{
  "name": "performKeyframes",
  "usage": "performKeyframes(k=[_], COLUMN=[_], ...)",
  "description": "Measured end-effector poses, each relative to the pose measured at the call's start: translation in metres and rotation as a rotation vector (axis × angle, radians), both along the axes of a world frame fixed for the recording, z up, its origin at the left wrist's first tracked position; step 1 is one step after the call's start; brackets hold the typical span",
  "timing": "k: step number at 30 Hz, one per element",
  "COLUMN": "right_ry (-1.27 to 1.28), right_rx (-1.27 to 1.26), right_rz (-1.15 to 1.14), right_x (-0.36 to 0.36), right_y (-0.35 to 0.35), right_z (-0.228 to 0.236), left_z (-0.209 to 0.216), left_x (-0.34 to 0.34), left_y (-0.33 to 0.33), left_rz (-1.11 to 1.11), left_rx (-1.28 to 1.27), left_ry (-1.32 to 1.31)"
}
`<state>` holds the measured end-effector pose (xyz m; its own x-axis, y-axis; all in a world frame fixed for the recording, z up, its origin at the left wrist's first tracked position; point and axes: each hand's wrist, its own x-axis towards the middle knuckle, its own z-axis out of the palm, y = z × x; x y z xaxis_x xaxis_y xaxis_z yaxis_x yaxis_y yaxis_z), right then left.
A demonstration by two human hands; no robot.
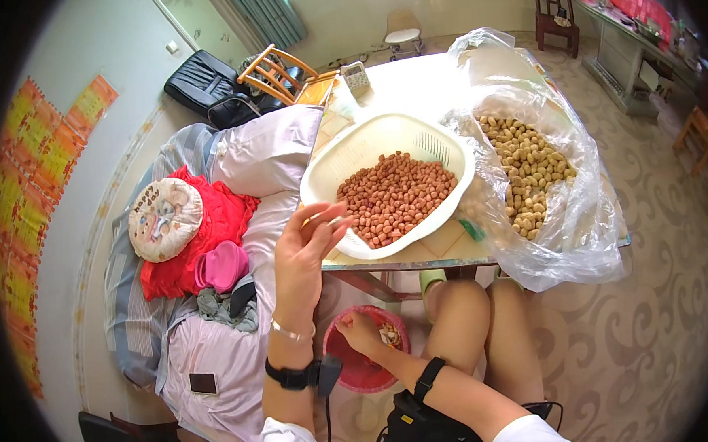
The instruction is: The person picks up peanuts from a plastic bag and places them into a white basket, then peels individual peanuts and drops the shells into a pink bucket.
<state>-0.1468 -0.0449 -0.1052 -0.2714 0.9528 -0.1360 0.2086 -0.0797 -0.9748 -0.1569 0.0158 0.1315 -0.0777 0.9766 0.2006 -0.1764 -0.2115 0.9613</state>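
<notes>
A white plastic colander (311,183) on the table holds a heap of shelled, red-skinned peanuts (397,198). At its left rim my left hand (306,236) is raised, fingers bent but apart, with nothing visible in them. Below the table edge, my right hand (362,335) hangs over a red basin (355,376), its fingers curled together. Whatever they may hold is hidden. Some peanut shells (390,335) show inside the basin. To the right of the colander, unshelled peanuts (527,170) lie in an open clear plastic bag (570,244) that droops over the table's front edge.
At the left, a sofa (216,351) bears a red cloth, a round white cushion (167,219), pink item (222,266) and dark phone (203,383). My knees (461,320) are beneath the table. Chairs (211,88) stand behind; a sideboard (628,58) lines the far right.
</notes>
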Motion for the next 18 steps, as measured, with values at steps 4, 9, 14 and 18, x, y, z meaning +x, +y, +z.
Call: performKeyframes(k=[4, 9, 14, 18], right_ry=[0.028, 0.06, 0.084, 0.09], right_rx=[-0.094, -0.035, -0.063, -0.152], right_rz=[0.051, 0.056, 0.098, 0.12], right_x=[0.0, 0.0, -0.004, -0.006], right_y=[0.0, -0.001, 0.0, 0.002], right_z=[-0.003, -0.004, -0.004, -0.003], left_z=[0.003, -0.008, -0.012, -0.014], left_x=[0.015, 0.019, 0.019, 0.019], left_y=[0.035, 0.047, 0.047, 0.049], left_rz=[-0.063, 0.025, 0.059, 0.107], left_rx=[-0.046, -0.049, -0.059, -0.006], left_ry=[0.172, 0.294, 0.321, 0.31])
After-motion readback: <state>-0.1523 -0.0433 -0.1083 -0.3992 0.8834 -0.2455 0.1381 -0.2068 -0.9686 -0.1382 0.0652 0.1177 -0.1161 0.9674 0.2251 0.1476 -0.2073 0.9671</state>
